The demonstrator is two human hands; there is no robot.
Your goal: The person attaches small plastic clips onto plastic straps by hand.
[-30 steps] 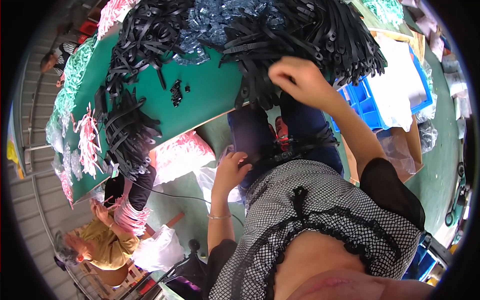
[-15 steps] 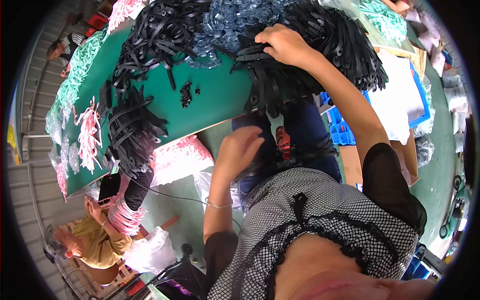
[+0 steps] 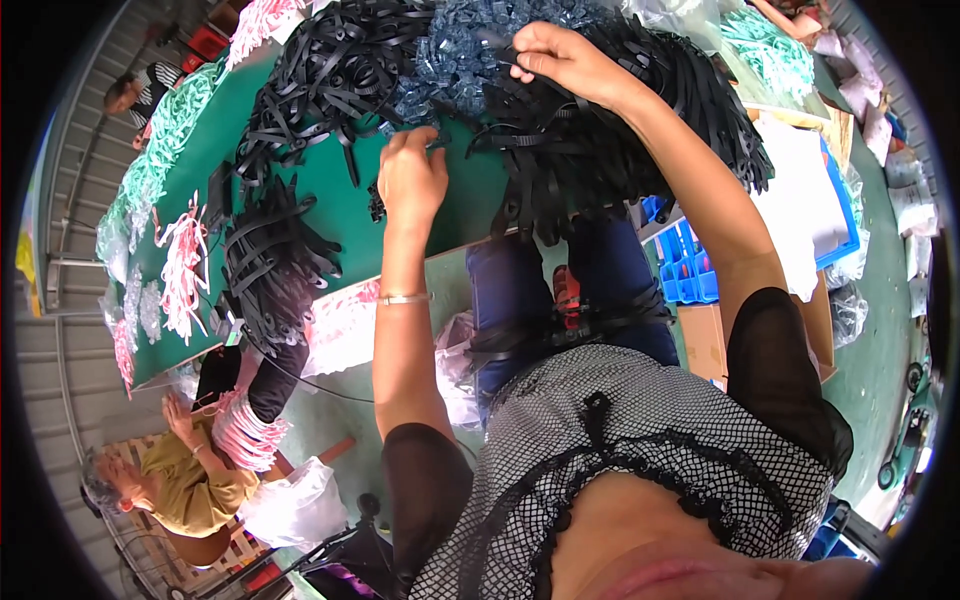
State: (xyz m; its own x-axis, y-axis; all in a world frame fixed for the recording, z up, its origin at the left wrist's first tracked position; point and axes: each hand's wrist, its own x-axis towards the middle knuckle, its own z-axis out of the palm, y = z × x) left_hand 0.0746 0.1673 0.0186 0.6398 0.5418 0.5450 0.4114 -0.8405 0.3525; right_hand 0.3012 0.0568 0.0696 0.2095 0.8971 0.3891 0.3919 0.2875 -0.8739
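My right hand [image 3: 565, 65] is raised over the far side of the green table [image 3: 330, 225]. Its thumb and fingers pinch a black strap, whose end is blurred. Below that hand spreads a pile of black straps [image 3: 560, 150], some with ribbed ends. My left hand [image 3: 412, 180] reaches over the table with curled fingers, at the near edge of a heap of clear bluish plastic pieces [image 3: 465, 50]. What its fingertips hold, if anything, is hidden. Small black pieces [image 3: 376, 205] lie beside the left wrist, partly covered.
Looped black straps [image 3: 335, 90] and a bundle of them [image 3: 270, 255] lie on the left. Pink straps [image 3: 183, 265] and green straps [image 3: 165, 150] are farther left. A co-worker [image 3: 190, 480] sits at the lower left. Blue bins [image 3: 688, 265] stand right of my legs.
My left hand has moved from above my lap up to the heap of clear pieces. My right hand has lifted off the strap pile, slightly farther away, with a strap in its fingers.
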